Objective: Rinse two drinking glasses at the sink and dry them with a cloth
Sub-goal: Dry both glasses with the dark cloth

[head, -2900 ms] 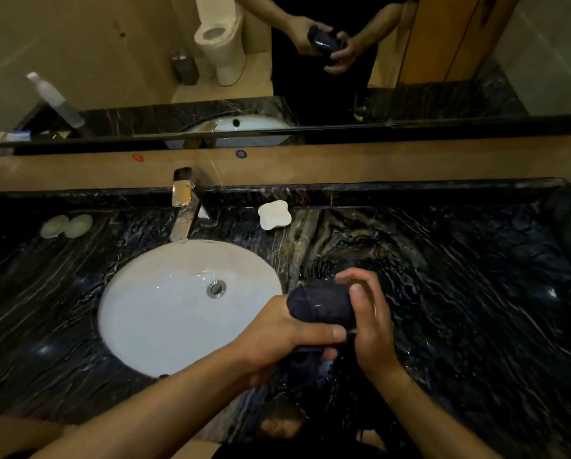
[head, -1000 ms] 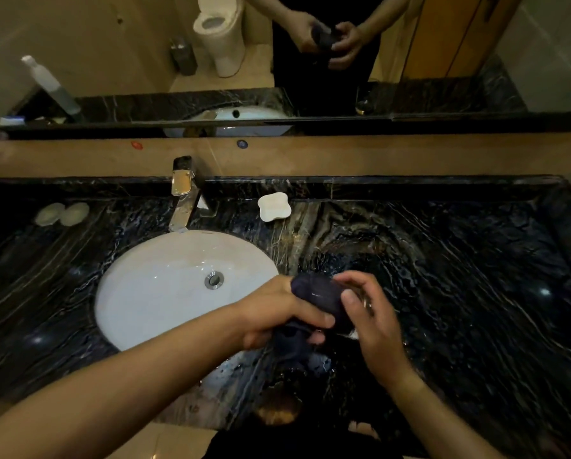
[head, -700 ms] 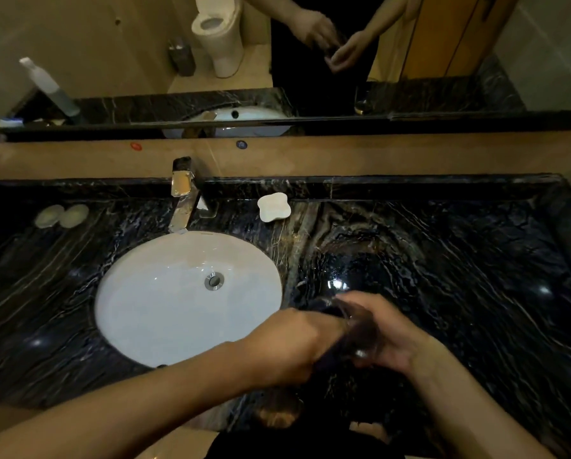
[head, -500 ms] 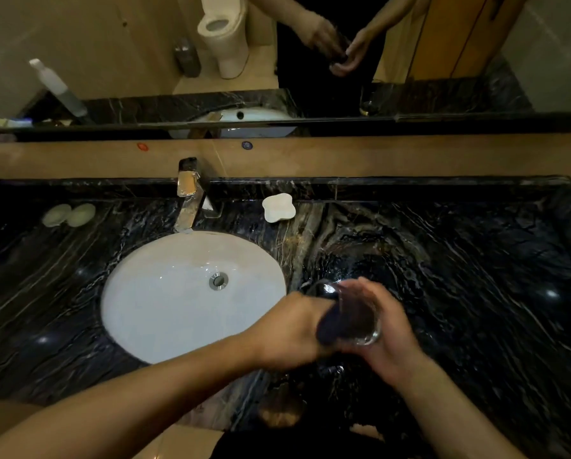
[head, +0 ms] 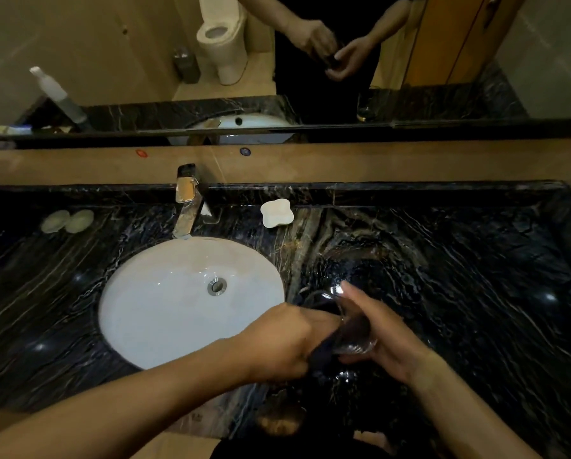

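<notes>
A clear drinking glass (head: pixel 352 329) lies tilted on its side above the black marble counter (head: pixel 476 293), right of the sink. My right hand (head: pixel 388 336) holds it from the right, fingers wrapped round its wall. My left hand (head: pixel 282 339) grips a dark cloth (head: pixel 323 357) whose end is pushed into the glass. The mirror shows a second glass (head: pixel 364 107) standing on the counter; on the counter itself I cannot make it out.
The white oval sink (head: pixel 164 313) lies to the left, with a chrome faucet (head: pixel 186 207) behind it, shut off. A white soap dish (head: pixel 276 213) sits at the back, and two pale round soaps (head: pixel 67 221) at the far left.
The cloth covered the outside of the glass before. Now the glass wall is bare and tilted over, and my left hand has worked the cloth into its mouth.
</notes>
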Demonstrator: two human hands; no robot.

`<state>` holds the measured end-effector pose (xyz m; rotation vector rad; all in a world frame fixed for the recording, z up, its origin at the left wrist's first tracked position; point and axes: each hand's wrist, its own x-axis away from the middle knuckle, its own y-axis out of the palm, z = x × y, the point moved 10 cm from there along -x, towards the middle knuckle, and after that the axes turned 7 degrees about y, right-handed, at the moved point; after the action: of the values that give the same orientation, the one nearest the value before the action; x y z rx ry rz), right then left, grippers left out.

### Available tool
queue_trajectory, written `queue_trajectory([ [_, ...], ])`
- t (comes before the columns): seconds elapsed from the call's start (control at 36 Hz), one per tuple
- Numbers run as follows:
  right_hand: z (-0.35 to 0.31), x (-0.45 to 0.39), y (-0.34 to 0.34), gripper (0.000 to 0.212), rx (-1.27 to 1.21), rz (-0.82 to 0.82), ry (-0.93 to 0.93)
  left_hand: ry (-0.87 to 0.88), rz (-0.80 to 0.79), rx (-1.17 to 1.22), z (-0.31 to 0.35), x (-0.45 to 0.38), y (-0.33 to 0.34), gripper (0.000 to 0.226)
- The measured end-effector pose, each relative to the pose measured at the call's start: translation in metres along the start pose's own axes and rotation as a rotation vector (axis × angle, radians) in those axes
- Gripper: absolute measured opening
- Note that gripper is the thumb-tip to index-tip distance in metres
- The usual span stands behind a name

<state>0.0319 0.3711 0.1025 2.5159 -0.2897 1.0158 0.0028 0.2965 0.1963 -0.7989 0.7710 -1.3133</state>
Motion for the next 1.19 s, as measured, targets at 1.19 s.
queue_trajectory([
  [1.19,-0.004,-0.016,-0.017,0.094,-0.628,0.116,-0.154,-0.404,0.729,0.271,-0.017,0.001,-0.014,0.067],
])
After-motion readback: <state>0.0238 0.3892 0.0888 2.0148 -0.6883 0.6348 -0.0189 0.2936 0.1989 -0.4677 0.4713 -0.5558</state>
